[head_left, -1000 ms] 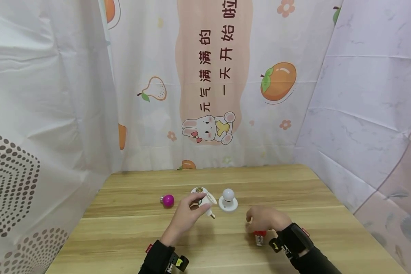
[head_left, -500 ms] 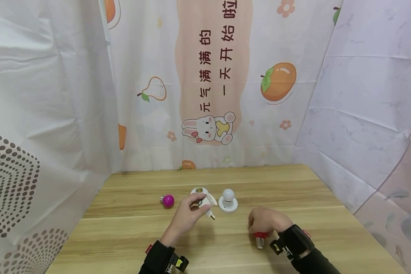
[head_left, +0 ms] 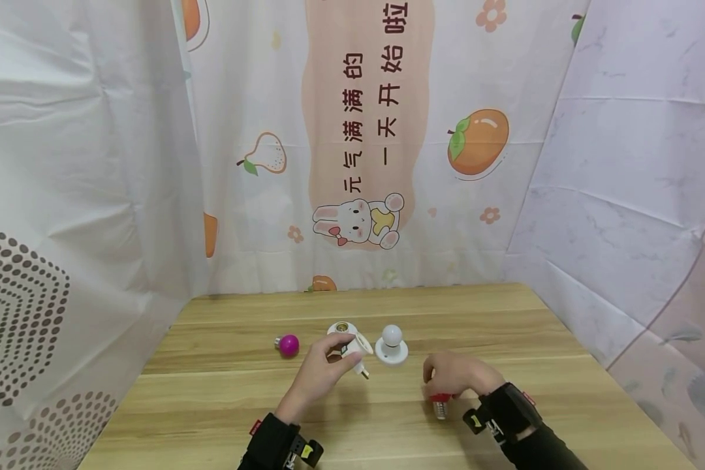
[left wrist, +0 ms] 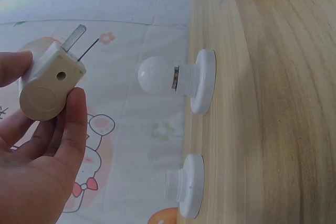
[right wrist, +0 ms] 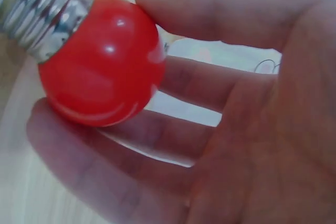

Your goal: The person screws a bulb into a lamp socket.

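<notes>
My left hand grips a white plug-in lamp socket between thumb and fingers. Its two metal prongs stick out, and in the head view they point down toward the right. My right hand holds a red light bulb by its round globe, thumb on one side and fingers on the other. The bulb's silver screw base points down and toward me, away from the palm. The two hands are apart, with the left hand's socket well to the left of the bulb.
Behind the hands, a white bulb stands upright in a round white lamp holder. Beside it is another white holder with an open socket, partly hidden by my left hand. A purple bulb lies on the wooden table.
My right hand and the red bulb dipped slightly toward me, then shifted back up and a little left. My left hand with the plug-in socket has stayed nearly still.
</notes>
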The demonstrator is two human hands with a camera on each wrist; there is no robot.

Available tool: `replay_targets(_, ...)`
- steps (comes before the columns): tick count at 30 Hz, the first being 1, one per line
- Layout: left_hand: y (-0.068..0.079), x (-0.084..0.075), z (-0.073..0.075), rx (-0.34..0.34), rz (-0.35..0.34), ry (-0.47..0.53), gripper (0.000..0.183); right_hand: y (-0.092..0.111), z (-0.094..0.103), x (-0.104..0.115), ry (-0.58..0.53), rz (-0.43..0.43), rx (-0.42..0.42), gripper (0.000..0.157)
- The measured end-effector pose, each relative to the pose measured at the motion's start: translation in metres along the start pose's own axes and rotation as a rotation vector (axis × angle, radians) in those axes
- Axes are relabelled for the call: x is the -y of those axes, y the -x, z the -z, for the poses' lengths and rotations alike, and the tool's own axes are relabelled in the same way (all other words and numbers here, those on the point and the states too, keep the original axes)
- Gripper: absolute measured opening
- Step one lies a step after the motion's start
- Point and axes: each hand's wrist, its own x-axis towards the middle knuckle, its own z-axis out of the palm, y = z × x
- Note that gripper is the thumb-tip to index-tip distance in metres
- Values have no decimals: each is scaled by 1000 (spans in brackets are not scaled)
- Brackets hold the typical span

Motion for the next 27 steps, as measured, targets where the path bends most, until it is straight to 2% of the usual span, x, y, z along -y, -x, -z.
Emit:
replay_targets(3,0,0,0,2,0,-3,39,-1,3,2,-14,81,-5,12)
replay_targets(6,0,0,1,5,4,-5,39,-3,7,3,-25,200,-19,13)
replay_targets(10,1,1,1,10,5,-6,38,-4,12,7,-67,290,-28,16)
replay_targets(13,1,1,1,17,0,-4,38,-3,16,11,-107,306,-46,19)
replay_targets(20,0,2,1,25,-5,-2,37,-1,20,20,-136,337,-147,28)
replay_targets(27,0,2,1,35,-5,2,37,0,23,24,-216,369,-229,40)
